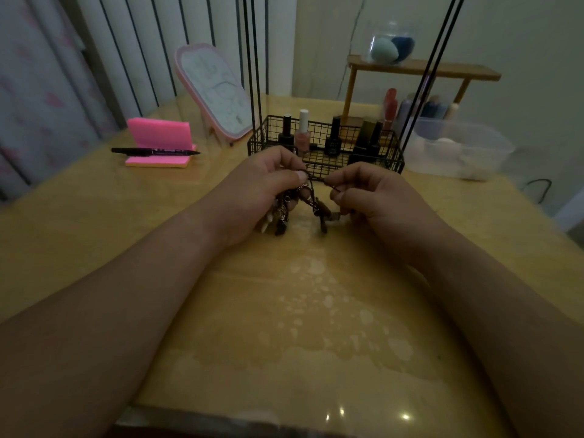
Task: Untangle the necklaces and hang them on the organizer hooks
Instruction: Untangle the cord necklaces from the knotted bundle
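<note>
Presently both hands hold the tangled necklaces [313, 200] just above the middle of the table [284, 311], near the wire basket [252, 143] toward its far edge. The left hand [262, 191] pinches a cord and cradles the bunch; the right hand [379, 197] pinches one loose strand. Advisable: ease that strand out slowly, keeping the knot slack. The tabletop is glossy yellow wood, dimly lit; a pen [155, 151] lies near the left edge. No hooks show.

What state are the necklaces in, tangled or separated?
Tangled. The necklaces hang as one dark clump of cords and charms from the left hand, while the right hand pinches a single cord pulled out of it.
</note>
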Demonstrator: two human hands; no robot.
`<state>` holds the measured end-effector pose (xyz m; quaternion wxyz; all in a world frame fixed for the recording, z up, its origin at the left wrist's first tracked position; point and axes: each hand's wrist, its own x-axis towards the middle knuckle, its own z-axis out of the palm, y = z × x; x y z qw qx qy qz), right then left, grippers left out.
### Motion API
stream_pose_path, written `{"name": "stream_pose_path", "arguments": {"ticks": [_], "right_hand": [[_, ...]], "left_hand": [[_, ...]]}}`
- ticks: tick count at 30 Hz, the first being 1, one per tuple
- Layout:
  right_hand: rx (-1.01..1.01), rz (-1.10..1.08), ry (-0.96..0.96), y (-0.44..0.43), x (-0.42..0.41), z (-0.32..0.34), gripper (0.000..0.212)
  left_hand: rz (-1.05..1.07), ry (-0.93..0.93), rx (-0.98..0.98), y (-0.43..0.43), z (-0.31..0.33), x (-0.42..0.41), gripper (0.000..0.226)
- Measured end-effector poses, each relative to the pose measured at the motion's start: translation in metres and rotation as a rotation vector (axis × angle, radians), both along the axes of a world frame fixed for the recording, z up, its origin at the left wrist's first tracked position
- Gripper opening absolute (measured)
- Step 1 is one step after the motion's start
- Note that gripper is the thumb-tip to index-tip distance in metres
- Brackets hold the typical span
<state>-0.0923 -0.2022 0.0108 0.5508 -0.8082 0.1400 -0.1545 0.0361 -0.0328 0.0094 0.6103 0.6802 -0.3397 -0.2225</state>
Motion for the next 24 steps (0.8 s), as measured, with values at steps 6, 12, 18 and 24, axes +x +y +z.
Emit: {"name": "stream_pose_path", "arguments": {"ticks": [6, 12, 18, 24], "right_hand": [[-0.155, 0.048, 0.004, 0.008, 0.000, -0.003, 0.019], [-0.169, 0.005, -0.073, 0.010, 0.003, -0.005, 0.008], [-0.115, 0.035, -0.040, 0.007, 0.003, -0.005, 0.013], [-0.099, 0.072, -0.037, 0.008, 0.003, -0.005, 0.011]], "left_hand": [[0.006, -0.103, -0.029, 0.001, -0.001, -0.002, 0.008], [-0.002, -0.212, -0.027, -0.001, -0.004, -0.002, 0.008], [-0.030, -0.246, -0.020, -0.002, -0.006, 0.000, 0.007], [-0.015, -0.299, -0.025, -0.001, -0.001, -0.003, 0.007]]}}
